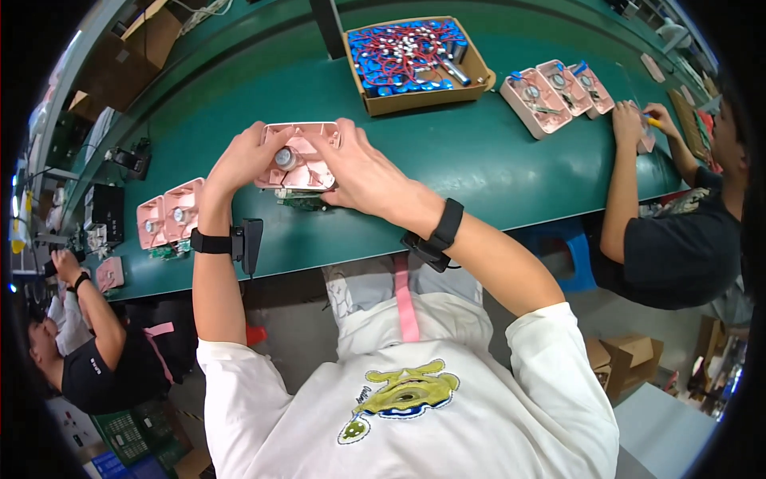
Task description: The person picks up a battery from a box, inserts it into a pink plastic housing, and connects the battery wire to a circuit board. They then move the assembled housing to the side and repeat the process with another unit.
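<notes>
A pink plastic housing (313, 177) lies on the green bench in front of me, its hollow side up. Inside it sits a round silver part (285, 158). My left hand (246, 162) grips the housing's left side, with the thumb reaching over into it. My right hand (365, 174) holds the right side, its thumb and fingers bent over the walls. At the housing's near edge a green circuit board (300, 200) sticks out. Parts of the interior are hidden behind my fingers.
Beyond my hands stands a cardboard box (427, 102) of blue batteries with red wires. Two pink housings (164, 231) lie to the left, three pink housings (550, 124) to the right. A co-worker's hands (630, 128) are at the right with a yellow-handled tool; another person (100, 351) sits left.
</notes>
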Tool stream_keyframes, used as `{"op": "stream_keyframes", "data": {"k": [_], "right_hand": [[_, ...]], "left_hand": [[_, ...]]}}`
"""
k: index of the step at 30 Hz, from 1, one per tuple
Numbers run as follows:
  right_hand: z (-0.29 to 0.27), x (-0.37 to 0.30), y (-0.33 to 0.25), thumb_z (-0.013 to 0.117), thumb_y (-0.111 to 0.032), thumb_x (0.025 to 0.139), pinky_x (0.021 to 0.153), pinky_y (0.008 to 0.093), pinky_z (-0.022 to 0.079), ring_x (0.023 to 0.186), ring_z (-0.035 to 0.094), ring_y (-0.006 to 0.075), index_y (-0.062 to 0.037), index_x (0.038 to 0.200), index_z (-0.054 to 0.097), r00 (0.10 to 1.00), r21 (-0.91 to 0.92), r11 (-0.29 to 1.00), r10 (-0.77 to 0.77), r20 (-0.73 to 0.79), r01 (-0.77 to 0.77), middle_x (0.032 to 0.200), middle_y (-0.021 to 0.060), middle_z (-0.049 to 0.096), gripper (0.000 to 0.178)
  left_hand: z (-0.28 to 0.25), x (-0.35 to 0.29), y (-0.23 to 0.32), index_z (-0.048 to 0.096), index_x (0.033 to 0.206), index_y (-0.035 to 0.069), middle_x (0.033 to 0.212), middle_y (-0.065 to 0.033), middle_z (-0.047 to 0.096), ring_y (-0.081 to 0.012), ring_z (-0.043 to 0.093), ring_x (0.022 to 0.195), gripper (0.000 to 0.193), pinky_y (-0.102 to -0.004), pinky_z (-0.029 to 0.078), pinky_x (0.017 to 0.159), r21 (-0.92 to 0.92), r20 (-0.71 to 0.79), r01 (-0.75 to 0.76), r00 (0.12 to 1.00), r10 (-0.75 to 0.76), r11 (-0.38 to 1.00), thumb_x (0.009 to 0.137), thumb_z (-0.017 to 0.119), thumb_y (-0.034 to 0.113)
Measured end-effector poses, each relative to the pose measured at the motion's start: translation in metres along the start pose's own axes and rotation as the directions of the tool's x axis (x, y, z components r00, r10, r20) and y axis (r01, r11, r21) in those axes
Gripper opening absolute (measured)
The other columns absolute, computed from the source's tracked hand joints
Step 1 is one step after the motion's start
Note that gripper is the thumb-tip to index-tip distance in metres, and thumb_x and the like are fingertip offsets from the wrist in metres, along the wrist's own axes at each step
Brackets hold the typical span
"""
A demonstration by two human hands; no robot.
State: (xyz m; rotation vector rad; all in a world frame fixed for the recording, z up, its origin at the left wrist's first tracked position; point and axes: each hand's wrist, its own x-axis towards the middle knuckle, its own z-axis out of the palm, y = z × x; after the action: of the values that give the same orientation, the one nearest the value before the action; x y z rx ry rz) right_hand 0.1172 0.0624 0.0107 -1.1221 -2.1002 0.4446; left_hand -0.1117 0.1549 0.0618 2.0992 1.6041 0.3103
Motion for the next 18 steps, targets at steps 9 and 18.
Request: {"op": "stream_keyframes", "data": {"k": [9,18], "right_hand": [[-0.059,-0.044,0.017,0.091,-0.01,0.069,0.101,0.0488,0.055,0.123,0.055,0.0504,-0.0144,0.156,0.037,0.981,-0.049,0.98,0.191,-0.017,-0.192,0.138,0.0286,0.044,0.102],[-0.087,-0.085,0.016,0.092,-0.012,0.069,0.1,0.0518,0.055,0.122,0.056,0.0516,-0.0121,0.158,0.034,0.926,-0.059,0.93,0.354,-0.132,-0.364,0.138,0.0295,0.043,0.106]], "left_hand": [[0.038,0.015,0.056,0.064,0.113,-0.011,0.092,-0.0246,0.074,-0.0289,0.075,0.084,0.07,-0.0388,0.057,0.074,-0.05,0.046,-0.091,0.995,0.094,0.995,0.099,0.065,0.057],[0.102,-0.01,0.061,0.056,0.137,-0.004,0.122,-0.0139,0.071,-0.0158,0.065,0.114,0.041,-0.0308,0.053,0.096,-0.759,0.082,-0.089,0.97,0.23,0.646,0.11,0.059,0.026]]}}
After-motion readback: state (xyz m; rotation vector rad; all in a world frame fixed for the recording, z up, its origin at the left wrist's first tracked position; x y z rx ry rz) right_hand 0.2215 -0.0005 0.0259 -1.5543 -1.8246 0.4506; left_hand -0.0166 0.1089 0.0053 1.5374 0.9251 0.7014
